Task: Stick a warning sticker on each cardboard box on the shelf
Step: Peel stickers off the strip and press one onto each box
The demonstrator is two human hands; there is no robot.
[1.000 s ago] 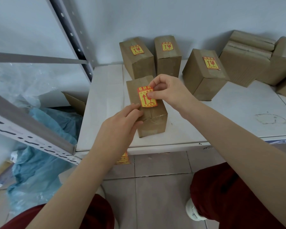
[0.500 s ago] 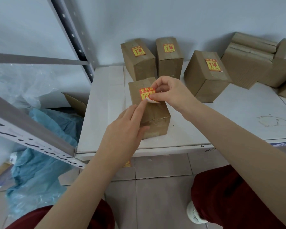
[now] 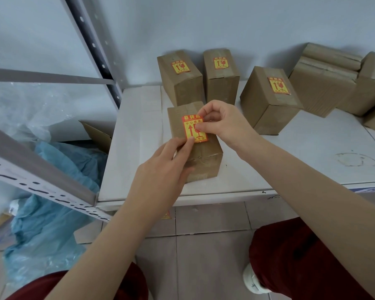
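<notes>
A small cardboard box (image 3: 204, 161) stands near the front of the white shelf board (image 3: 301, 152). On its top lies a red and yellow warning sticker (image 3: 191, 129). My right hand (image 3: 223, 124) pinches the sticker's right edge between thumb and curled forefinger. My left hand (image 3: 162, 169) reaches from the front left, with a fingertip pressing the sticker's lower left corner and the thumb against the box's front face. Three boxes behind each carry a sticker on top: back left (image 3: 182, 87), back middle (image 3: 222, 83) and right (image 3: 266, 105).
Plain boxes with no sticker in sight are piled at the back right (image 3: 325, 87). A grey metal upright (image 3: 95, 50) and a slotted beam (image 3: 37, 169) frame the left side. Blue plastic sheeting (image 3: 52, 191) lies on the floor. My knees in red trousers (image 3: 301, 256) are below the shelf edge.
The sticker was lifted and curled in my right hand half a second ago and now lies flat on the box top. My left fingertips moved up onto its lower corner.
</notes>
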